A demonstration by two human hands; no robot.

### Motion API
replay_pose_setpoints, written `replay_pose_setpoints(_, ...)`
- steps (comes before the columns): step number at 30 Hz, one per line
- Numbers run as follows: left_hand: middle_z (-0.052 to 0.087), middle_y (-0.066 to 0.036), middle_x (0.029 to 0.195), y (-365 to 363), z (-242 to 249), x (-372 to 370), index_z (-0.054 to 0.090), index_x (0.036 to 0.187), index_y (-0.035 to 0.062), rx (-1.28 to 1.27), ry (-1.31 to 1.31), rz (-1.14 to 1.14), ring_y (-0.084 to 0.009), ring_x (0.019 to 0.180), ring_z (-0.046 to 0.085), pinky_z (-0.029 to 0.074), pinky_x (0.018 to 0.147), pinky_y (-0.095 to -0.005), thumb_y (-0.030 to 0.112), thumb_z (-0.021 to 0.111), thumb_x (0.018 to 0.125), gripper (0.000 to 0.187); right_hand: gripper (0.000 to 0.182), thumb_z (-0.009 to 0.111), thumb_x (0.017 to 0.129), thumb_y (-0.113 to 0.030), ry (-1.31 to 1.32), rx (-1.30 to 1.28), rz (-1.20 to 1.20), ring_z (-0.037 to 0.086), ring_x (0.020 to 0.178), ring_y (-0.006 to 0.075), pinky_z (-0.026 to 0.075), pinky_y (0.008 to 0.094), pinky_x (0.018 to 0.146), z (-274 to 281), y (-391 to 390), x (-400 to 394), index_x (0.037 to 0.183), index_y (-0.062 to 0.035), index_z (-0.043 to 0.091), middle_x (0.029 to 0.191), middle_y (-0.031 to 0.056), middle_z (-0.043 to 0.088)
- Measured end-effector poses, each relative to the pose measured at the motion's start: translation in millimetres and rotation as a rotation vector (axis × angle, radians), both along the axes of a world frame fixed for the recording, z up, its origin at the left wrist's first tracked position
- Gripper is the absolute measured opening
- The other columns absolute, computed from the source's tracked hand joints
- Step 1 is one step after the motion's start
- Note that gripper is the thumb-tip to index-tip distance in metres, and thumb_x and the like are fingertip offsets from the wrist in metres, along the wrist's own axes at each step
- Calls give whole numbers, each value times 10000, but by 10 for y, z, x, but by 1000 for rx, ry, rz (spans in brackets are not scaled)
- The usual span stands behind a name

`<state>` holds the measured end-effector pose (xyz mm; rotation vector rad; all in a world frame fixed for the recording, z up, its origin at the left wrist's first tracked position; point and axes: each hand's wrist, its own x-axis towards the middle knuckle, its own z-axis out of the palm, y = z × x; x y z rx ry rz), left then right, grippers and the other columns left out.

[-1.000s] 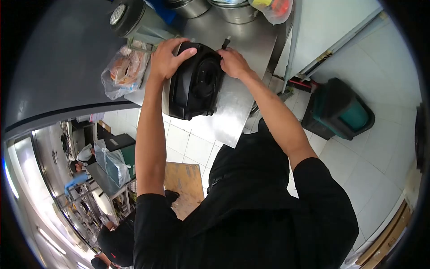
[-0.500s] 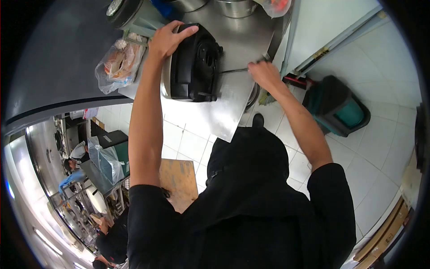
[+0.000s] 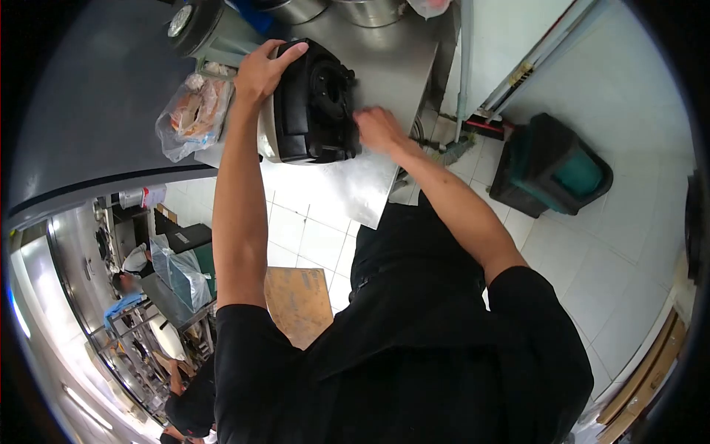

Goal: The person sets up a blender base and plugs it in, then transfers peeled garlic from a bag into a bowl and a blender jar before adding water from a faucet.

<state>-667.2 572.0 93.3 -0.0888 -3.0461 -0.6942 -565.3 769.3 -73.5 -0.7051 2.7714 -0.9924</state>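
A black and silver blender base (image 3: 302, 111) is tipped on the steel counter (image 3: 388, 70), its black underside turned toward my right. My left hand (image 3: 260, 72) grips its top edge, thumb over the black housing. Close against the underside is my right hand (image 3: 379, 129), fingers closed and slightly blurred. The power cord that ran to this hand is hidden now. Beyond my left hand, a clear blender jar (image 3: 225, 37) with a dark lid lies tilted. Beside my left wrist sits a clear plastic bag (image 3: 194, 115) with orange-brown contents.
Metal pots (image 3: 370, 11) stand at the counter's far side. On the tiled floor to the right are a green and black bin (image 3: 555, 170) and long-handled cleaning tools (image 3: 518, 74). A worn board (image 3: 299, 300) lies below. Co-workers (image 3: 192, 399) are at lower left.
My right hand has moved left with the cord, from out over the counter to the base's underside. The left hand keeps its grip on the base. The view has shifted slightly.
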Motion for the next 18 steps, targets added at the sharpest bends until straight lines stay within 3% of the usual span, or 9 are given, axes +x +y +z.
replay_pose_setpoints(1, 629, -194, 1140, 21, 10, 19, 618, 1192, 89, -18, 10, 9, -367, 1105, 566, 418, 937, -428, 763, 567, 671, 854, 264, 595, 766, -84, -132, 5, 24, 613, 879, 419, 506, 451, 795, -7, -39, 50, 1022, -19, 606, 964, 197, 651)
replay_pose_setpoints(5, 641, -186, 1118, -25, -83, -27, 636, 1168, 107, -66, 48, 59, -344, 1099, 578, 416, 932, -450, 780, 568, 654, 850, 291, 595, 793, -103, -27, -101, 126, 638, 761, 339, 526, 413, 696, -3, 24, 388, 1067, -4, 590, 919, 167, 655)
replay_pose_setpoints(7, 641, -169, 1137, -4, -43, -25, 634, 1177, 119, -60, 18, 51, -351, 1121, 566, 405, 952, -467, 792, 564, 645, 861, 341, 614, 815, -132, -871, -688, -79, 619, 680, 212, 512, 339, 602, 264, 66, 364, 1122, 6, 565, 866, 114, 634)
replay_pose_setpoints(10, 639, -166, 1145, -14, -56, -25, 638, 1172, 122, -84, 23, 77, -346, 1120, 568, 399, 960, -481, 792, 566, 643, 857, 385, 610, 830, -142, -902, -738, -101, 579, 663, 127, 481, 276, 574, 608, 69, 303, 1178, 3, 534, 855, 72, 600)
replay_pose_setpoints(12, 637, -167, 1151, -10, -68, 1, 642, 1169, 126, -82, 34, 92, -342, 1128, 565, 401, 961, -480, 799, 562, 635, 862, 309, 624, 814, -146, -788, -696, -77, 584, 640, 161, 480, 299, 578, 714, 41, 264, 1074, 16, 578, 816, 93, 616)
replay_pose_setpoints(14, 635, -149, 1167, 35, -3, 33, 641, 1178, 140, -58, -5, 76, -333, 1140, 561, 370, 979, -521, 824, 547, 614, 891, 201, 620, 818, -126, -362, -529, 23, 565, 603, 156, 466, 317, 583, 972, 14, 214, 974, -1, 601, 660, 63, 543)
replay_pose_setpoints(15, 626, -139, 1189, 67, 31, 31, 639, 1183, 147, -60, -14, 89, -336, 1156, 549, 337, 984, -567, 837, 538, 603, 907, 193, 647, 799, -172, -219, -484, -2, 601, 677, 353, 470, 415, 629, 1167, -32, 237, 790, 11, 586, 716, 169, 610)
replay_pose_setpoints(16, 618, -130, 1211, 82, 29, 66, 638, 1188, 154, -67, -30, 118, -339, 1172, 536, 304, 990, -614, 850, 529, 592, 923, 195, 646, 810, -178, 1, -355, 32, 598, 699, 373, 462, 432, 629, 1252, -76, 237, 775, 3, 581, 719, 172, 611)
replay_pose_setpoints(18, 642, -137, 1156, 77, -12, 72, 643, 1177, 141, -143, 36, 122, -315, 1092, 594, 441, 940, -413, 847, 535, 584, 929, 223, 634, 834, -181, 224, -232, 98, 578, 715, 409, 449, 455, 621, 1515, -23, 188, 714, -8, 561, 722, 179, 606)
